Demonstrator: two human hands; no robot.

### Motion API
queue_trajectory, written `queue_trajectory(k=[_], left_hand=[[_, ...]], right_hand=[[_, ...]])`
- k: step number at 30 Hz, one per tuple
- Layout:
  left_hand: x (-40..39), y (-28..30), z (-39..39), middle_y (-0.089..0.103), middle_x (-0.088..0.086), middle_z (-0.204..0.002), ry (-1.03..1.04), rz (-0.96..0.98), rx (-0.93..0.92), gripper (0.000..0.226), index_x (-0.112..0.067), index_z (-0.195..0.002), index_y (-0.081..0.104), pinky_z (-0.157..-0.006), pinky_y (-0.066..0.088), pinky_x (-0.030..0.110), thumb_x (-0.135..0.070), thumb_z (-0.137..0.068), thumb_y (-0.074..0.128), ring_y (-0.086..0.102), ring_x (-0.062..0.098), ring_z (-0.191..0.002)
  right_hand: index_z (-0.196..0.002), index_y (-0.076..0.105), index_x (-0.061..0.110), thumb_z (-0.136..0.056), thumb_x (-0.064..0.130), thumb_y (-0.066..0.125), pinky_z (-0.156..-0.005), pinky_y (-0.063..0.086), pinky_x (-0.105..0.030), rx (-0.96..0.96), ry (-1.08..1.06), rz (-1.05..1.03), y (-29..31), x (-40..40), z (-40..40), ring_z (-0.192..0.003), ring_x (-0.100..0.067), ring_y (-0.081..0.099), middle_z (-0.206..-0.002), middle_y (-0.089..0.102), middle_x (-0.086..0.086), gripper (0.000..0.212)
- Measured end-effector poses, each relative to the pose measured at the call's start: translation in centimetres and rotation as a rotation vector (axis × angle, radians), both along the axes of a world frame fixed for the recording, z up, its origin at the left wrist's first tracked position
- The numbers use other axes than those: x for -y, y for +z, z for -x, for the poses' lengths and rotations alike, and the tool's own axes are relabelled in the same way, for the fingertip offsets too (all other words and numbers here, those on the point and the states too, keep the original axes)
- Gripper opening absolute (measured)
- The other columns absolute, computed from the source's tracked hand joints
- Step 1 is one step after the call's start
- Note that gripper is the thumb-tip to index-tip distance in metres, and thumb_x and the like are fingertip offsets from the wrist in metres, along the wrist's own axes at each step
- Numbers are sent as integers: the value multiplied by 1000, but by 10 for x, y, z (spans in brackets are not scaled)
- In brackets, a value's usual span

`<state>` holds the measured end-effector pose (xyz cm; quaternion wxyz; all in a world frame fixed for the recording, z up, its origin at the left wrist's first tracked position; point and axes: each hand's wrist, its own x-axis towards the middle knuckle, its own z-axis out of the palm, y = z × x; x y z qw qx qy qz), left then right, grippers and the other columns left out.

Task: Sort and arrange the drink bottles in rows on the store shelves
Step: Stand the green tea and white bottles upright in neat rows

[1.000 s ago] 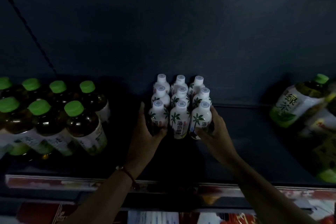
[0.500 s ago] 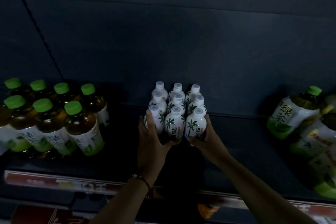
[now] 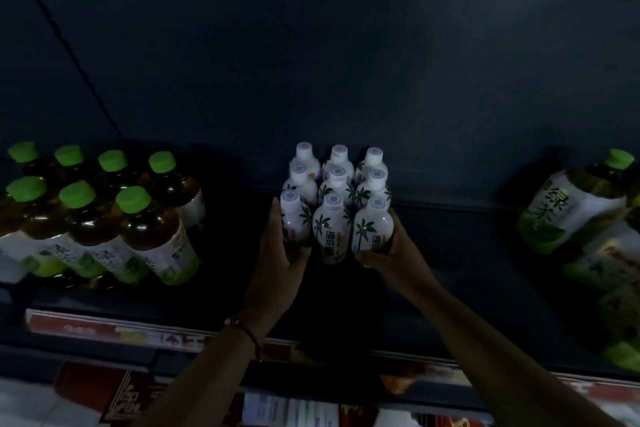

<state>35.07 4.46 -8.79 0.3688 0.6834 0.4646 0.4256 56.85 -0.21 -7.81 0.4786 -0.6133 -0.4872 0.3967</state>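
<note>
A block of white bottles with palm-tree labels [image 3: 332,229] stands in three rows of three on the dark shelf [image 3: 450,253]. My left hand [image 3: 277,267] wraps the front-left white bottle [image 3: 294,222] from its left side. My right hand [image 3: 391,253] cups the front-right white bottle [image 3: 372,229] from the right and below. Both hands press against the front row.
Several green-capped tea bottles [image 3: 104,215] stand in rows at the left. Larger green-tea bottles [image 3: 581,204] lie jumbled at the right. The shelf's front edge carries a red price strip [image 3: 121,333]. Bare shelf lies on either side of the white block.
The white block and both hands have stayed together. My left hand's fingers have slid a little around the front-left bottle. The camera has shifted slightly.
</note>
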Motion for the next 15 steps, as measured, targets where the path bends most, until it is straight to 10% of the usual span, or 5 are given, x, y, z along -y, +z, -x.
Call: queue_trajectory(k=[5, 10, 15], left_hand=[[0, 5, 3, 24, -4, -161, -9, -11, -93, 95, -39, -157, 5, -114, 39, 44, -21, -90, 70, 31, 8, -145], [0, 31, 10, 16, 15, -161, 27, -477, -535, 101, -29, -155, 14, -112, 33, 50, -36, -77, 78, 21, 35, -147], [-21, 60, -1, 37, 17, -150, -172, -766, -864, 87, -25, -149, 38, -113, 28, 53, -33, -72, 78, 38, 36, -136]], right_hand=[[-137, 42, 30, -70, 2, 78, -87, 58, -44, -17, 0, 9, 7, 4, 5, -110, -19, 66, -120, 66, 1, 82], [-133, 42, 29, -73, 2, 78, -82, 59, -36, -28, -39, -40, 32, 13, 14, -111, -23, 65, -119, 65, 2, 75], [-153, 18, 30, -81, 22, 76, -106, 36, -15, 582, -85, -108, 68, 32, 22, -140, 2, 22, -155, 22, 19, 92]])
